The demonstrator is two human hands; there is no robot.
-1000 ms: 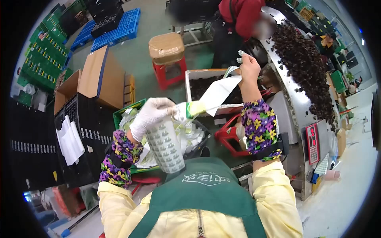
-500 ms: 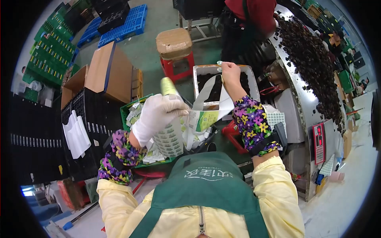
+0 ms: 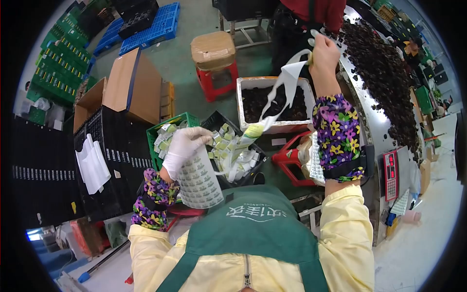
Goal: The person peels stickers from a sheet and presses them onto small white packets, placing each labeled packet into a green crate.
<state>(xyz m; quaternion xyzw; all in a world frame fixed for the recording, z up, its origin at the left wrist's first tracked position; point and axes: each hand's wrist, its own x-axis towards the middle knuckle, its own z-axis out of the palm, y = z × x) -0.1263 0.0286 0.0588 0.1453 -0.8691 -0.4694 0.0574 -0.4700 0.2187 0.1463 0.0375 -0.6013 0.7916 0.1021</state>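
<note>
My left hand (image 3: 184, 148), in a white glove, pinches the top of a hanging sheet of small printed stickers (image 3: 200, 182). Raised at the upper right, my bare right hand (image 3: 323, 61) has its fingers closed on a long white strip (image 3: 290, 80). The strip hangs slack and twisted down to the left, where a green-and-yellow printed part (image 3: 252, 132) dangles over a black crate (image 3: 264, 159). Small green-and-white packets (image 3: 224, 134) lie in that crate. Partly behind my left hand, a green crate (image 3: 188, 118) holds similar packets.
A white foam box (image 3: 277, 127) of dark pieces stands ahead. More dark pieces cover the table (image 3: 364, 121) on the right, near a red scale (image 3: 390, 175). A taped stool (image 3: 212, 51), cardboard box (image 3: 127, 82) and a person in a red top (image 3: 335, 12) are farther off.
My right hand has moved up and right, drawing the white strip and its printed part away from my left hand. My left hand keeps the sticker sheet, now more fully in view.
</note>
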